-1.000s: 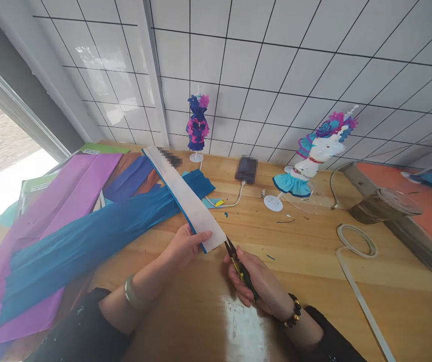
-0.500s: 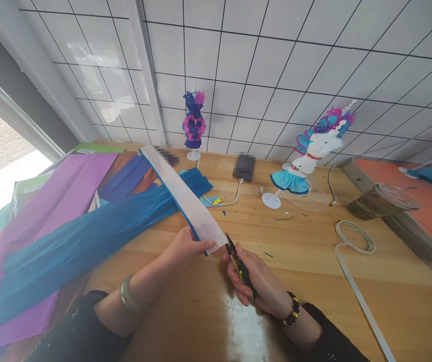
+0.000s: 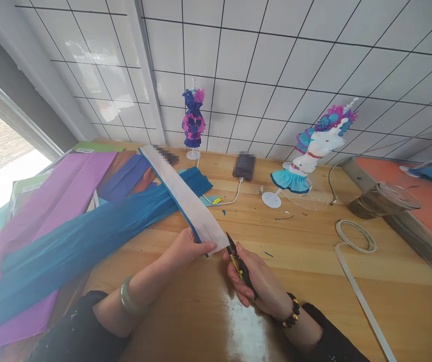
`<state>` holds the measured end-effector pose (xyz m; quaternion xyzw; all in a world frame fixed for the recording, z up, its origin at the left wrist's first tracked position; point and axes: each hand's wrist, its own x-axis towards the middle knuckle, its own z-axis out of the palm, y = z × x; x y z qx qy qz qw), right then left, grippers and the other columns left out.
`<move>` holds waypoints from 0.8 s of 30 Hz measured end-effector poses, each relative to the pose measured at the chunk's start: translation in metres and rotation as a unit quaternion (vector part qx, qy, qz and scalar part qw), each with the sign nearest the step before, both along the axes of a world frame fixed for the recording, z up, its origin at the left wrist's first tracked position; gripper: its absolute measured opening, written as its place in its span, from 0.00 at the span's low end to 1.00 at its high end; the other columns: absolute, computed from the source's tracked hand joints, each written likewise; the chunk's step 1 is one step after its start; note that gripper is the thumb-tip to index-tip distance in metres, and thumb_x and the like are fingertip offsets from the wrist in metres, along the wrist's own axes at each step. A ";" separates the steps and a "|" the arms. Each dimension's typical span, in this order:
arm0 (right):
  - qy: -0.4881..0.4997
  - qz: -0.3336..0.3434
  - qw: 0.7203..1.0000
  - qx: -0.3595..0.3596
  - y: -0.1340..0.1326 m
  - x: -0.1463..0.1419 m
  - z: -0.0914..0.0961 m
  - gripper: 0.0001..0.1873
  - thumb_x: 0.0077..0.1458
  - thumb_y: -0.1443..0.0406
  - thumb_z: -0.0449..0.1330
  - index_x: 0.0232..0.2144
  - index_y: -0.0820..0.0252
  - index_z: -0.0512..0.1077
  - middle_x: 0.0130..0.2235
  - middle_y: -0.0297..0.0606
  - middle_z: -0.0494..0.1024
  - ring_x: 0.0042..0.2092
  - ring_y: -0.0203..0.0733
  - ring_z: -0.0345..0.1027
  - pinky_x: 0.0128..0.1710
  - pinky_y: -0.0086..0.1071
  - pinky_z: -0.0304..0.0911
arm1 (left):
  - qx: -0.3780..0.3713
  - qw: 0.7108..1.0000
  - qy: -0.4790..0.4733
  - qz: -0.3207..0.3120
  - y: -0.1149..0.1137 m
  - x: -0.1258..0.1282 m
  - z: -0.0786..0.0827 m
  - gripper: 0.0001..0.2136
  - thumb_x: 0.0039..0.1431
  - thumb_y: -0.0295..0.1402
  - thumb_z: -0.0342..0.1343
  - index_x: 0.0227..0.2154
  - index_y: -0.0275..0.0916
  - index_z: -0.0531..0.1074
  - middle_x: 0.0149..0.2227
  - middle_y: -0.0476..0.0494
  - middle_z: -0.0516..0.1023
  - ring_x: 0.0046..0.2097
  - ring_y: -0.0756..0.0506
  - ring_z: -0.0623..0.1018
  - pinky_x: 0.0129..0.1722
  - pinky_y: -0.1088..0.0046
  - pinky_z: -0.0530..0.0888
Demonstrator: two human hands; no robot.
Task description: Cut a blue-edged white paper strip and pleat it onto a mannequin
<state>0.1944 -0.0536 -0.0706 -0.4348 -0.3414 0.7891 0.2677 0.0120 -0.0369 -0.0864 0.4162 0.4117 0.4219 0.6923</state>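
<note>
My left hand (image 3: 191, 246) pinches the near end of a long white paper strip (image 3: 188, 201), thumb on top. A blue edge shows along the strip's left side. In my right hand (image 3: 251, 274) is a pair of thread snips (image 3: 240, 264) with dark blades and a yellow part in the middle. Their tips touch or lie right beside the strip's near right corner; whether paper is between the blades I cannot tell. Beneath the strip's far half lies a wide band of blue crepe paper (image 3: 88, 236), stretching to the lower left.
Purple paper (image 3: 84, 176) and folded sheets cover the table's left side. Two dressed doll stands, one purple-blue (image 3: 193, 120) and one turquoise-skirted (image 3: 291, 181), stand near the tiled wall. A tape roll (image 3: 356, 236) with a pulled-out length and a brown container (image 3: 380, 201) lie at right.
Hardly anything differs. The strip's near end and my left thumb have shifted very slightly to the right; the snips stay at the corner.
</note>
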 end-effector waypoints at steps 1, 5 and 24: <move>0.000 -0.002 1.000 0.001 0.000 0.000 0.000 0.25 0.54 0.45 0.51 0.35 0.62 0.65 0.16 0.24 0.65 0.10 0.24 0.42 0.08 0.22 0.54 | 0.005 1.000 -0.001 -0.003 0.000 0.000 0.001 0.17 0.44 0.37 0.65 0.36 0.32 0.76 0.36 0.38 0.80 0.42 0.39 0.76 0.45 0.65 0.70; 0.004 -0.006 1.000 0.002 0.000 0.000 -0.001 0.26 0.54 0.44 0.51 0.35 0.62 0.65 0.16 0.24 0.65 0.10 0.23 0.42 0.08 0.22 0.54 | 0.010 1.000 -0.004 -0.004 -0.001 0.000 0.001 0.19 0.44 0.37 0.65 0.39 0.32 0.76 0.37 0.37 0.80 0.44 0.38 0.76 0.46 0.63 0.69; 0.000 -0.001 1.000 -0.003 -0.001 0.003 -0.005 0.22 0.54 0.45 0.52 0.31 0.59 0.65 0.16 0.21 0.59 0.12 0.22 0.39 0.08 0.18 0.41 | -0.013 1.000 -0.018 -0.001 -0.003 0.000 -0.003 0.20 0.45 0.35 0.65 0.42 0.35 0.75 0.43 0.38 0.79 0.47 0.38 0.75 0.45 0.67 0.69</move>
